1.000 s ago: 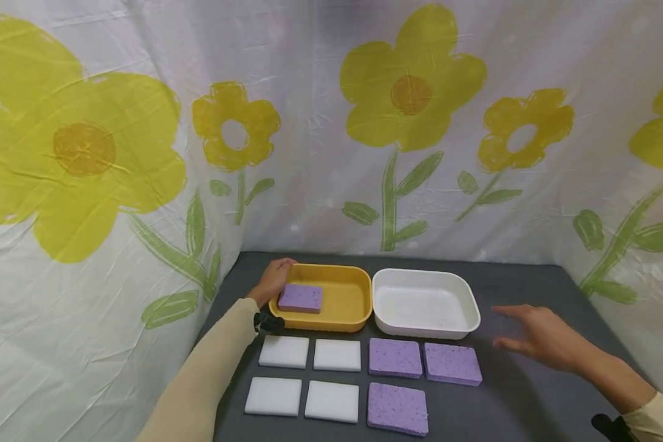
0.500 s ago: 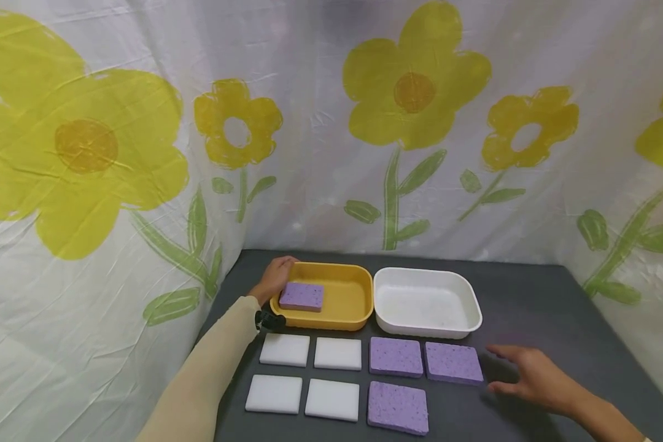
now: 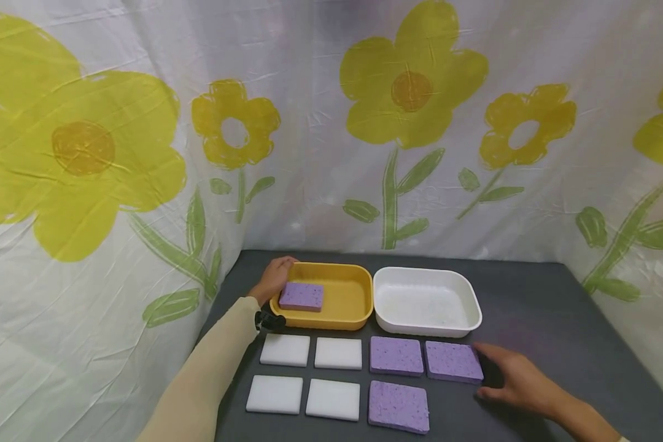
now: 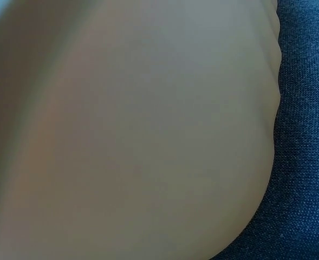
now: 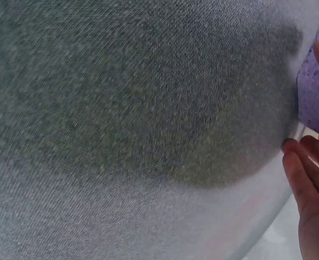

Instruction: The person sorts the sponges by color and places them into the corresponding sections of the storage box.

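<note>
My left hand (image 3: 273, 280) holds the left end of a yellow tray (image 3: 347, 293), its fingers curved round the far left corner. One purple sponge (image 3: 301, 297) lies inside that tray. The tray's wall (image 4: 164, 130) fills most of the left wrist view. On the right, my right hand (image 3: 516, 380) is spread, thumb and fingers apart, at the right edge of a purple sponge (image 3: 453, 361). In the right wrist view the fingers (image 5: 305, 173) and thumb show on either side of that sponge's end. Two more purple sponges (image 3: 396, 355) (image 3: 399, 406) lie to its left.
A white tray (image 3: 471, 301) stands right against the yellow one, nothing inside it. Several white sponge pads (image 3: 284, 350) lie in two rows in front of the yellow tray. The grey tabletop (image 3: 536, 301) ends at a flowered curtain (image 3: 309, 184).
My right hand has moved left and lower, from beside the white tray to the right edge of the rightmost purple sponge. The left hand and the trays have stayed put.
</note>
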The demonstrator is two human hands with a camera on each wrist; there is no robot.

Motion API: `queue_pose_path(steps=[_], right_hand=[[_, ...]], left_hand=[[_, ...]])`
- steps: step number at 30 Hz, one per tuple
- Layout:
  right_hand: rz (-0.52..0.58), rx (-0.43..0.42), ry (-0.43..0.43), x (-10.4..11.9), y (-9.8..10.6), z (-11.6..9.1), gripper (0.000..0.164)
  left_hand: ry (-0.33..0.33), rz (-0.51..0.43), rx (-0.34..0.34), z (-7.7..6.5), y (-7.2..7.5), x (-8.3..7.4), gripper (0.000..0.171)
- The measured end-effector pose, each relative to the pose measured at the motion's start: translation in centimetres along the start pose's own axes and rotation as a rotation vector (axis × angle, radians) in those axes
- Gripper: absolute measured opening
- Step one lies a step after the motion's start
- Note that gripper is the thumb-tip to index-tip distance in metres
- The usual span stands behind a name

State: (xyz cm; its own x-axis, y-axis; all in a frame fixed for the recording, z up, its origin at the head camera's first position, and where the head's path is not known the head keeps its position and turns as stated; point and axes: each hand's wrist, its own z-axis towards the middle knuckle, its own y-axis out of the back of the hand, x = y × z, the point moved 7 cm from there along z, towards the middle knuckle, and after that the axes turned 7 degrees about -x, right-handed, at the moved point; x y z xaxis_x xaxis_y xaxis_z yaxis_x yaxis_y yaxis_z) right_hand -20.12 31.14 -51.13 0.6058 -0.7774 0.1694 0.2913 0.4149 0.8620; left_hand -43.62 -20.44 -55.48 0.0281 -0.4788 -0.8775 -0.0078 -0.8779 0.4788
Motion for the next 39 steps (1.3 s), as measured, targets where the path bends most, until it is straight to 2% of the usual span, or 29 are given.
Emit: queue_pose_path(steps=[6,11,15,25,31,39], right_hand=[[-0.011,0.010,-0.012,-0.1,-0.4,0.4,0.088],[0.006,-0.011,0.015,0.0,-0.6,0.8,0.089],[0.006,-0.011,0.028,0.2,-0.8,1.1,0.083],[0.026,0.039,0.000,0.3,-1.1,1.6,0.072],[0.031,0.035,0.003,0.3,-0.4,1.7,0.071],[0.087,0.047,0.004,0.6,1.6,1.5,0.071]], left_hand=[[-0.001,0.004,0.005,0.1,0.0,0.0,0.047],[0.003,0.009,0.001,0.0,0.0,-0.1,0.047],[-0.001,0.018,0.003,0.0,-0.1,-0.2,0.047],[0.004,0.021,-0.005,0.2,0.0,0.0,0.047],[0.000,0.014,-0.006,0.0,0.0,-0.2,0.047],[0.002,0.010,0.003,-0.3,0.0,-0.4,0.048]])
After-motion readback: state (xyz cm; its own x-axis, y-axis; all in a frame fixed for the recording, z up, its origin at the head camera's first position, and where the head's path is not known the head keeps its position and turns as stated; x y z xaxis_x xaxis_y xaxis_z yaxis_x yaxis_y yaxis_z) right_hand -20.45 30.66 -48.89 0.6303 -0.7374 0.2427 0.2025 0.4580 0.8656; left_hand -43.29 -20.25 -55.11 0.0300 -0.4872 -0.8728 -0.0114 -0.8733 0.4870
